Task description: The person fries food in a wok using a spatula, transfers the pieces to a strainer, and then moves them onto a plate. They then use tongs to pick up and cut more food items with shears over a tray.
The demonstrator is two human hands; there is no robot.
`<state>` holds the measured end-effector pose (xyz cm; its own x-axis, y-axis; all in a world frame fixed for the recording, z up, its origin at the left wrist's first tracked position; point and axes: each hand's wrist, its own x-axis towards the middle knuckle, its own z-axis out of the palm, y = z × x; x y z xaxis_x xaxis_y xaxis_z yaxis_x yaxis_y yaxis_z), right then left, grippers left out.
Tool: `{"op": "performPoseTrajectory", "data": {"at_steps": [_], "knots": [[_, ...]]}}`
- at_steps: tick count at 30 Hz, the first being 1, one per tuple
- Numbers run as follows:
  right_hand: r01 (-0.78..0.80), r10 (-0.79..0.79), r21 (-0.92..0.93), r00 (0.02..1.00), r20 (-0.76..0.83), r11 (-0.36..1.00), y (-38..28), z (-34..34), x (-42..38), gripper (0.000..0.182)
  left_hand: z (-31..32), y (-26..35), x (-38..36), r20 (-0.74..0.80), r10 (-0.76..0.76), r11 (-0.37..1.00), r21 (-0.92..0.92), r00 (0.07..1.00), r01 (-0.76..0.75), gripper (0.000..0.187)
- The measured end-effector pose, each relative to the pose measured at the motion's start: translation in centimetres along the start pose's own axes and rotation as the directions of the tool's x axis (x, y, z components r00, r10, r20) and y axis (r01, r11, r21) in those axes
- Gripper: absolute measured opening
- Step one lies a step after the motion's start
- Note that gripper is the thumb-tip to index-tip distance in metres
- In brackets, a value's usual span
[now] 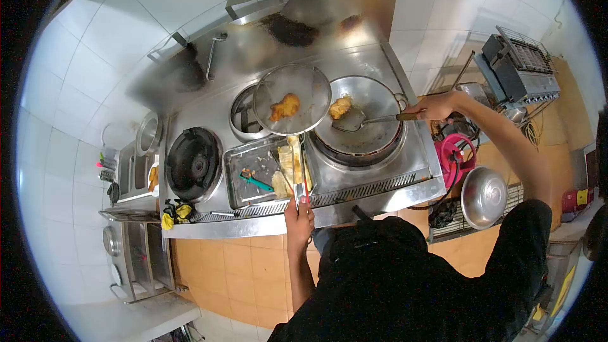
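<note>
My left hand is closed around the handle of a round mesh strainer. A browned fried piece of food lies in the strainer, which is held over the stove between the back burner ring and the wok. My right hand grips the wooden handle of a wok spatula. The spatula's blade is inside the wok, just below another golden fried piece near the wok's left side. The strainer's rim overlaps the wok's left edge in this view.
Below the strainer sits a metal tray holding a green-handled tool and pale food strips. A black burner is at left. A steel bowl and pink round object stand right of the stove.
</note>
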<state>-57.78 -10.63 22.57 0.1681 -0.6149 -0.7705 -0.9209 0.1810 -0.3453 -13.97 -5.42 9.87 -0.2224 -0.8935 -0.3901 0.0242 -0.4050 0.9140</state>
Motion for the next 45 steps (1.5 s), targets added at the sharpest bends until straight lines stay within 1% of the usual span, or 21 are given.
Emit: {"op": "performPoseTrajectory", "data": {"at_steps": [3,5,8,11,12,15,17,19,20,21,22,23,25,29,31,32,36,38,41,42,45], "knots": [[-0.011,0.011,0.002,0.996,-0.084,1.000,-0.3,1.3,-0.6,0.050,0.3,0.4,0.0,-0.036,-0.048,0.999,0.011,0.998,0.049,0.018],[0.093,-0.116,-0.097,0.957,-0.267,0.991,1.8,2.4,0.6,0.044,-0.1,0.1,0.4,-0.018,-0.037,0.999,0.010,0.999,0.037,0.018],[0.053,-0.062,-0.047,0.975,-0.213,0.997,0.3,1.8,-1.8,0.046,0.1,1.0,0.5,-0.004,-0.039,0.999,0.016,0.999,0.039,0.020],[0.024,-0.034,-0.067,0.987,-0.154,0.997,1.7,0.5,-1.9,0.050,-0.2,1.5,0.9,0.043,-0.036,0.998,0.050,0.998,0.034,0.022],[-0.030,0.017,-0.087,0.988,-0.153,0.996,0.1,-0.5,-3.4,0.048,-0.2,1.5,0.9,0.050,-0.040,0.998,0.053,0.998,0.037,0.022],[-0.050,0.034,-0.102,0.987,-0.157,0.993,0.6,-2.1,-3.5,0.047,-0.4,1.7,1.3,0.058,-0.033,0.998,0.055,0.998,0.030,0.023],[-0.007,-0.017,-0.137,0.985,-0.170,0.990,0.1,-2.7,-3.6,0.048,-0.6,1.7,1.4,0.070,-0.005,0.999,0.039,0.998,0.003,0.024],[-0.114,0.104,-0.038,0.976,-0.190,0.993,-3.6,-3.2,-5.4,0.048,-0.7,1.8,1.3,0.071,-0.009,0.999,0.037,0.997,0.007,0.024],[-0.115,0.105,-0.045,0.977,-0.187,0.992,-1.7,-3.1,-4.2,0.048,-0.8,1.8,1.3,0.071,-0.013,0.999,0.046,0.997,0.010,0.024],[0.053,-0.119,-0.226,0.950,-0.288,0.973,1.8,-2.7,-2.0,0.048,-0.9,1.7,1.3,0.069,-0.015,0.999,0.042,0.997,0.012,0.024],[0.192,-0.347,-0.412,0.873,-0.343,0.891,3.7,-2.5,-0.8,0.048,-1.0,1.7,1.4,0.086,-0.012,1.000,0.028,0.996,0.009,0.024],[0.191,-0.345,-0.411,0.874,-0.343,0.892,2.8,-2.3,-1.4,0.048,-1.1,1.7,1.4,0.104,-0.008,1.000,0.016,0.995,0.006,0.024],[-0.060,0.022,-0.119,0.956,-0.293,0.991,-0.6,-1.3,-3.4,0.049,-1.3,1.9,1.5,0.098,-0.025,0.999,0.035,0.995,0.021,0.023],[0.002,-0.015,-0.053,0.965,-0.262,0.999,-2.3,1.0,-2.0,0.050,-1.8,2.0,1.9,0.096,-0.034,0.999,0.043,0.995,0.030,0.022],[-0.181,0.189,0.058,0.967,-0.169,0.982,-3.6,1.9,-1.4,0.049,-1.9,2.2,1.9,0.101,-0.026,0.999,0.042,0.995,0.022,0.022],[-0.095,0.102,0.050,0.978,-0.184,0.994,-0.4,2.9,1.1,0.049,-1.9,2.3,2.0,0.107,-0.022,0.999,0.043,0.994,0.018,0.022],[-0.128,0.132,0.044,0.986,-0.103,0.991,-1.5,3.7,-0.5,0.048,-2.2,1.4,2.3,0.121,-0.027,1.000,0.013,0.992,0.025,0.022],[0.065,-0.097,-0.152,0.972,-0.213,0.986,1.2,4.8,-0.9,0.048,-2.1,0.9,2.4,0.100,-0.005,0.999,0.047,0.995,0.000,0.023],[0.111,-0.139,-0.117,0.954,-0.267,0.987,2.0,5.0,-3.3,0.049,-1.6,1.1,2.3,0.115,-0.056,0.998,0.041,0.992,0.051,0.024],[0.110,-0.137,-0.117,0.956,-0.260,0.987,2.4,4.7,-4.2,0.049,-1.5,0.8,2.5,0.093,-0.047,0.995,0.096,0.995,0.038,0.023],[0.057,-0.099,-0.151,0.951,-0.292,0.987,2.1,2.6,-7.5,0.048,-1.3,0.7,3.0,0.117,-0.064,0.995,0.089,0.991,0.054,0.024]]}}
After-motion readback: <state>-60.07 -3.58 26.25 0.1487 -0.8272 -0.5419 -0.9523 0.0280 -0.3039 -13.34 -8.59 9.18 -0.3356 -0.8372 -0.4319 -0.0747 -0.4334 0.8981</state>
